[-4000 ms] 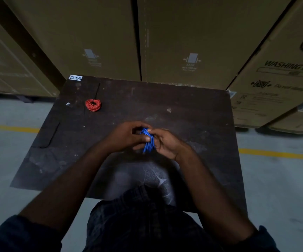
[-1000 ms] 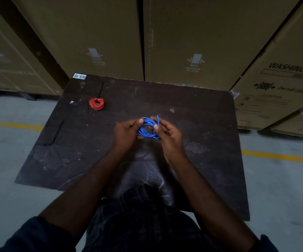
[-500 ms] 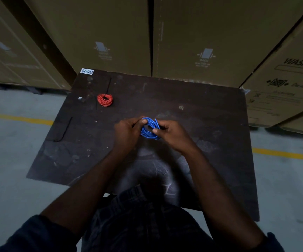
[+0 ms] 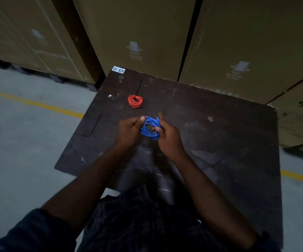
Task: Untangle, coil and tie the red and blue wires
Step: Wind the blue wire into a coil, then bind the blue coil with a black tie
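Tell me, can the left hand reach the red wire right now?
Probably yes. The red wire lies just beyond the left hand, with only bare table between them. But that hand is busy holding the blue wire.

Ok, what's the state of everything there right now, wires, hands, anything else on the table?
blue wire: coiled in loops, held between both hands, no tie visible on it.
red wire: tight coil, lying on the table beyond the hands, untouched.
left hand: grips the blue coil's left side.
right hand: pinches the blue coil's right side.
black strip: flat near the table's left edge, unused.
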The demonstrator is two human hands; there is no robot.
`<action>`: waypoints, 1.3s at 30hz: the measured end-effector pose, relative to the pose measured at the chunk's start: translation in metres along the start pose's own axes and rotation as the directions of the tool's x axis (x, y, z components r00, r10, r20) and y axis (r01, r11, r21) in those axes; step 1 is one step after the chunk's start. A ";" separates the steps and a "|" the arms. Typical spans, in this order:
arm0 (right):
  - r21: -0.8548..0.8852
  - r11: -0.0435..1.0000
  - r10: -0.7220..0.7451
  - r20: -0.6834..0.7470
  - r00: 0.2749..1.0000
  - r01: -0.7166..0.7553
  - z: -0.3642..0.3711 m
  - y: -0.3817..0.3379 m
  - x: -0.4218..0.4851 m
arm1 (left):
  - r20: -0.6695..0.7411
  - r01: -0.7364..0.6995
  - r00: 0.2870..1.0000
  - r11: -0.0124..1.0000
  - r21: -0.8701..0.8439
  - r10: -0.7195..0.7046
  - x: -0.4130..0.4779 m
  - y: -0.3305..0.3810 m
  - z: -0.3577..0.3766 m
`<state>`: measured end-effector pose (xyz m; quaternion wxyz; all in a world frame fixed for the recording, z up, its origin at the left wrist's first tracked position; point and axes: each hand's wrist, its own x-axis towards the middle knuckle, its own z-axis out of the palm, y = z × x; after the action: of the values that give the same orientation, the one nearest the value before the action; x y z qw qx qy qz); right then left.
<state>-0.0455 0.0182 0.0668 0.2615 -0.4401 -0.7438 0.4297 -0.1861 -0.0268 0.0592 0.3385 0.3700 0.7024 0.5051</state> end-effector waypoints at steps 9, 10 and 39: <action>-0.177 0.983 -0.035 0.031 0.999 0.040 0.050 -0.008 0.013 | 0.000 0.055 0.998 0.998 -0.033 -0.055 0.012 -0.032 -0.035; -0.194 0.981 -0.010 0.049 0.999 0.019 0.054 -0.007 0.016 | -0.006 0.057 0.998 0.998 -0.008 -0.057 0.013 -0.038 -0.038; -0.075 0.954 0.284 -0.073 0.956 -0.289 0.148 0.001 0.039 | -0.068 0.191 0.975 0.632 0.751 -0.214 0.053 -0.149 -0.190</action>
<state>-0.1775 -0.0077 -0.0071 0.2002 -0.5668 -0.6814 0.4176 -0.4008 -0.1003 -0.0397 0.2190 0.4026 0.8803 0.1225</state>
